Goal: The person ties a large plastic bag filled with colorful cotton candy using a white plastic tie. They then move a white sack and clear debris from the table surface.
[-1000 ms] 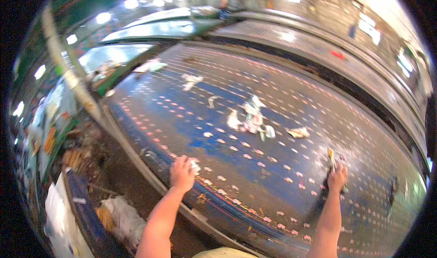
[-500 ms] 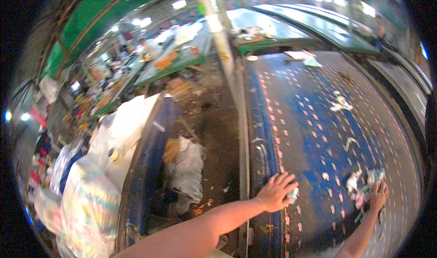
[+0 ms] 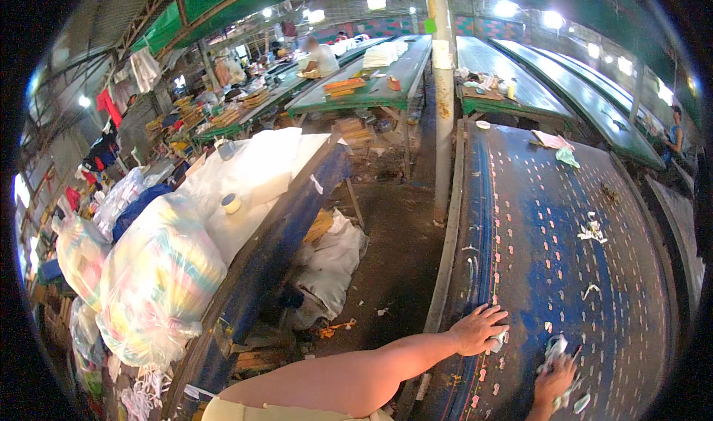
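My left hand lies palm down near the left side of a long dark printing table, its fingers spread. A small pale scrap shows at its thumb side; whether it is held or only touched is unclear. Further right, my right hand is closed over a crumpled pale cloth pressed to the tabletop, with some fingers blurred. Another light scrap lies beside that hand. Rows of small pink and white marks run along the blue-stained surface.
Loose scraps and a pink and green cloth lie further up the table. Past its far-left corner stands a pole. At left, stuffed plastic bags sit against a second table. Other people work in the distance.
The view has swung left. My right hand has slid left across the table with the crumpled cloth, closer to my left hand, which stays spread near the table's left side.
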`<state>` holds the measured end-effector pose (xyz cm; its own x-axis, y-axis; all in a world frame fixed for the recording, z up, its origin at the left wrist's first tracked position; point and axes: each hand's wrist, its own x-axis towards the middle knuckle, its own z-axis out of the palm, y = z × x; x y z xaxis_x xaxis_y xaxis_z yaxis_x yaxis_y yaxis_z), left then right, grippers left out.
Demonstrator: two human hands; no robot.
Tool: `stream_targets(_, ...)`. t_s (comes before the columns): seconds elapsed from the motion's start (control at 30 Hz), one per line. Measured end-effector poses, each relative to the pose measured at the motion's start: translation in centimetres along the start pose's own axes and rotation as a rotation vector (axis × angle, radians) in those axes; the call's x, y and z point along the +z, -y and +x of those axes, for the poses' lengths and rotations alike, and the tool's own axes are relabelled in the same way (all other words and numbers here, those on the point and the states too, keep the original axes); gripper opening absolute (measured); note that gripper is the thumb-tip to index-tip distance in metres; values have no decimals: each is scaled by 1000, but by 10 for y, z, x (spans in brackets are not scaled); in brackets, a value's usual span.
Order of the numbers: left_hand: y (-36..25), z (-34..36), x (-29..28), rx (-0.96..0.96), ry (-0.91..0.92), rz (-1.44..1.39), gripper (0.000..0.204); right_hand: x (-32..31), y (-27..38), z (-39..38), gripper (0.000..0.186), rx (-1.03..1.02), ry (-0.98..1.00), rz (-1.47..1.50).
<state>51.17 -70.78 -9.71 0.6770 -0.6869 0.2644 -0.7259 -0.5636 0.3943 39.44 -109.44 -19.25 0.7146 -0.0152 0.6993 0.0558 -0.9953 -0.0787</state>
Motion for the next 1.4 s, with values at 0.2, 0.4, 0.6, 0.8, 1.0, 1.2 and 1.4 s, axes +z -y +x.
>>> stream_targets(0.2, 7, 13, 7, 30, -159, -230, 36, -180, 148, -38, 27, 242, 211, 120)
stream_targets(0.4, 28, -12, -1, 146, -117, -32, 28, -211, 96, -75, 28, 546, 200, -214)
stream_targets(0.6, 18, 6, 2, 237, -34, -67, 19, -151, 60, -22, 35, 729, 44, -246)
stream_targets(0.8, 38, 33, 15, 212, -115, -237, 7, -56, 217, 89, 46, 343, 273, 45)
stream_targets(1.0, 86, 83, -19, 169, 767, -1069, 18, -36, 295, 126, 44, 550, 300, -57)
stream_targets(1.2, 137, 148, -20, 544, 17, -343, 34, -13, 322, 118, 31, 726, 220, -254)
stream_targets(1.4, 188, 151, -5, 385, 58, -200, 43, -80, 386, 39, 36, 762, 257, -376)
